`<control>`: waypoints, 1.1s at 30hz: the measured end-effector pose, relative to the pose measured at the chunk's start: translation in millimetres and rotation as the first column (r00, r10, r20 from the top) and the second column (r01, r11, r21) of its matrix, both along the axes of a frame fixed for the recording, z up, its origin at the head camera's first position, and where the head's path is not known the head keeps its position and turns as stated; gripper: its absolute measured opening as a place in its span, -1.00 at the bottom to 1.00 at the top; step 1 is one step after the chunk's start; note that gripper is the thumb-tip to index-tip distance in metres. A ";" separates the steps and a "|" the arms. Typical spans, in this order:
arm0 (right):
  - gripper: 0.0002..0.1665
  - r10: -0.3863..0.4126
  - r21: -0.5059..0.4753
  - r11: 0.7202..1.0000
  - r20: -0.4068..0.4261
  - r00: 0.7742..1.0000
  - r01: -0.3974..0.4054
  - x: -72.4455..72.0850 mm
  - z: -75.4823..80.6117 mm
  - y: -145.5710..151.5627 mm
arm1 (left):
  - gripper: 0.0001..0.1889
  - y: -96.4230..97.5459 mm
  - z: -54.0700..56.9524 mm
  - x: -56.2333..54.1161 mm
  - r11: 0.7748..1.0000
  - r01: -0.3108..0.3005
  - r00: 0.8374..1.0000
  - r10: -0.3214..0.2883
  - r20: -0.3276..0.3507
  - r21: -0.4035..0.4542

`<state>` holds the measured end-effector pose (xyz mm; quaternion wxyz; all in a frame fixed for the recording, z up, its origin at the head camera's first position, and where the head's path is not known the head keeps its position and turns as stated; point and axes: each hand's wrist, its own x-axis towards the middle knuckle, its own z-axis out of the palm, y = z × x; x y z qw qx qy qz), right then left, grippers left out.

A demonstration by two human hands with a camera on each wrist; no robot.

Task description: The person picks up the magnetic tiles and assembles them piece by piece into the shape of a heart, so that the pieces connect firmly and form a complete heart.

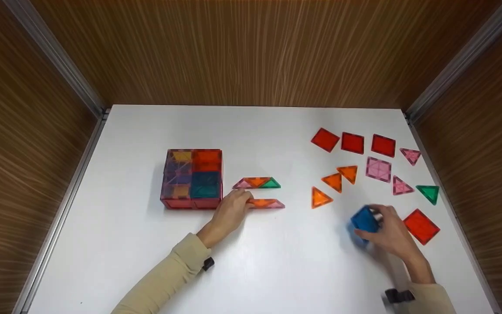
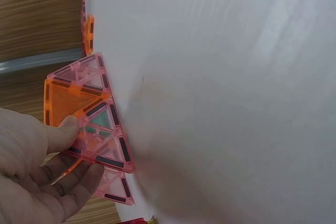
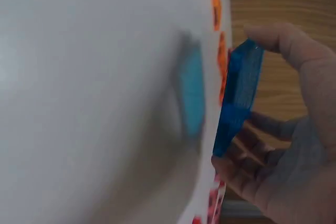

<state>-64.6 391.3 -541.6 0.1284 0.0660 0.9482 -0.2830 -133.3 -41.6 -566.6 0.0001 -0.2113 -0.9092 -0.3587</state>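
1. Strip [image 1: 263, 203], orange and pink, stands on edge at the centre of the frame; our left grip [image 1: 232, 209] pinches its left end, probably to steady it upright.
2. Our right grip [image 1: 391, 231] holds the blue piece [image 1: 364, 219] by its edges, above the surface [image 1: 299, 261] at lower right, likely to keep its faces free.
3. We see the rear strip [image 1: 257, 182] just above, the tile box [image 1: 206, 185] beside our left grip, orange triangles [image 1: 320, 198] up and left of the blue piece, and a red square [image 1: 422, 226] crowding our right grip.
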 end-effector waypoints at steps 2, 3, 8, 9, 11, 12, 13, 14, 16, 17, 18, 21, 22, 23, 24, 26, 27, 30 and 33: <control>0.10 0.061 -0.076 0.995 -0.077 0.995 -0.067 -10.0 3.1 -14.5 | -0.89 -0.9 -0.5 1.1 0.998 0.003 0.996 -0.007 -0.084 -0.056; 0.06 0.091 -0.112 0.988 -0.117 0.989 -0.104 -15.6 4.3 -21.6 | -0.88 -1.4 -0.7 1.3 0.994 0.001 0.985 -0.020 -0.169 -0.111; -0.01 0.239 -0.209 0.930 -0.283 0.929 -0.303 -53.0 4.5 -59.0 | -0.86 -3.9 1.6 1.4 0.991 -0.012 0.985 -0.011 -0.169 -0.137; -0.02 0.264 -0.217 0.917 -0.302 0.916 -0.335 -60.4 4.2 -66.3 | -0.87 -4.3 1.9 1.5 0.990 -0.015 0.987 -0.007 -0.159 -0.139; -0.03 0.310 -0.223 0.895 -0.313 0.898 -0.387 -73.9 3.7 -81.2 | -0.86 -5.0 2.2 1.9 0.989 -0.019 0.991 -0.002 -0.137 -0.149; -0.04 0.333 -0.229 0.882 -0.316 0.888 -0.412 -80.4 2.9 -88.4 | -0.86 -5.2 2.2 2.1 0.988 -0.021 0.992 0.001 -0.129 -0.154; -0.04 0.352 -0.240 0.869 -0.314 0.882 -0.433 -86.3 2.1 -95.6 | -0.86 -5.4 2.2 2.4 0.987 -0.022 0.992 0.002 -0.125 -0.160; -0.04 0.371 -0.248 0.858 -0.308 0.876 -0.450 -91.4 1.5 -102.5 | -0.86 -5.6 2.3 2.7 0.986 -0.024 0.992 0.003 -0.123 -0.165; -0.05 0.406 -0.254 0.840 -0.292 0.866 -0.479 -100.0 0.7 -115.7 | -0.86 -6.0 2.4 3.1 0.986 -0.025 0.992 0.003 -0.128 -0.167; -0.05 0.423 -0.251 0.833 -0.287 0.859 -0.494 -103.9 -0.1 -121.9 | -0.86 -6.2 2.5 3.2 0.985 -0.026 0.991 0.003 -0.134 -0.168; -0.05 0.438 -0.248 0.826 -0.280 0.854 -0.506 -107.4 -1.1 -127.8 | -0.87 -6.5 2.6 3.4 0.985 -0.026 0.990 0.002 -0.141 -0.169; -0.04 0.474 -0.235 0.816 -0.252 0.844 -0.529 -114.2 -2.9 -140.3 | -0.88 -5.4 2.5 3.4 0.986 -0.023 0.989 -0.001 -0.146 -0.164; -0.04 0.482 -0.232 0.814 -0.241 0.842 -0.532 -115.9 -3.9 -143.7 | -0.88 -5.2 2.4 3.4 0.986 -0.022 0.988 -0.003 -0.151 -0.164; -0.03 0.489 -0.232 0.812 -0.230 0.841 -0.535 -117.4 -5.0 -146.7 | -0.89 -5.1 2.3 3.6 0.987 -0.020 0.988 -0.006 -0.155 -0.160; -0.03 0.494 -0.235 0.810 -0.218 0.842 -0.537 -118.8 -6.0 -149.4 | -0.89 -4.9 1.9 3.7 0.987 -0.018 0.987 -0.007 -0.159 -0.158; -0.02 0.501 -0.241 0.807 -0.202 0.841 -0.539 -121.0 -8.4 -153.4 | -0.89 -4.5 1.7 4.0 0.988 -0.016 0.987 -0.009 -0.160 -0.151; -0.01 0.502 -0.245 0.806 -0.198 0.842 -0.538 -121.9 -9.6 -155.1 | -0.89 -4.2 1.5 3.9 0.988 -0.015 0.986 -0.011 -0.169 -0.151; 0.00 0.511 -0.255 0.797 -0.198 0.836 -0.548 -124.6 -12.9 -158.6 | -0.89 -3.4 1.2 3.8 0.988 -0.012 0.984 -0.015 -0.176 -0.152; -0.01 0.518 -0.262 0.789 -0.202 0.831 -0.555 -126.3 -14.1 -160.8 | -0.90 -3.2 1.3 3.7 0.989 -0.008 0.983 -0.019 -0.181 -0.149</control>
